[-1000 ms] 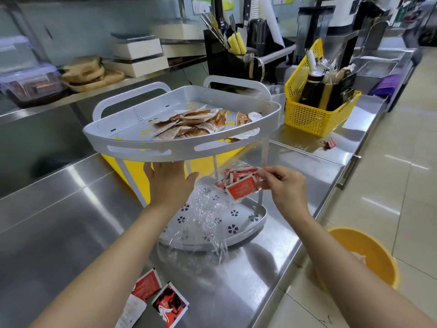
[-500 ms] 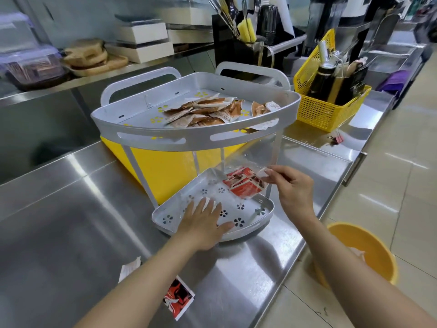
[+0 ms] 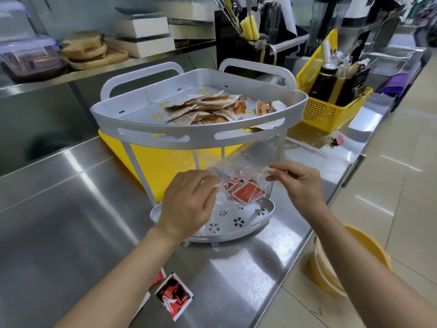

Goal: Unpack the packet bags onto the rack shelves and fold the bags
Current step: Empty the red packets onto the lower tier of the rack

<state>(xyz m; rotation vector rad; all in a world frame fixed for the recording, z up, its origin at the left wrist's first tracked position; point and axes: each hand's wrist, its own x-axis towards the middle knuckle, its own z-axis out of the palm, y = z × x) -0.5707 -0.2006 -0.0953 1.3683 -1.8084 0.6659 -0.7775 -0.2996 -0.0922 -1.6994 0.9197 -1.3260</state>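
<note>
A grey two-tier corner rack (image 3: 201, 134) stands on the steel counter. Its top shelf holds several brown sauce packets (image 3: 212, 108). On the lower shelf (image 3: 260, 217) lie red packets (image 3: 246, 192). A clear plastic bag (image 3: 243, 162) is stretched in front of the lower shelf, above the red packets. My left hand (image 3: 186, 204) pinches its left edge and my right hand (image 3: 298, 183) pinches its right edge. Red packets (image 3: 173, 295) also lie loose on the counter near my left forearm.
A yellow board (image 3: 146, 166) leans behind the rack. A yellow basket (image 3: 326, 110) with bottles sits to the right, a pink clip (image 3: 335, 139) near it. A yellow bucket (image 3: 369, 252) stands on the floor beyond the counter edge. Boxes and wooden boards line the back ledge.
My left hand rose from the lower shelf's rim and took the clear bag's left edge. My right hand left the red packets and now holds the bag's right edge, spreading it.
</note>
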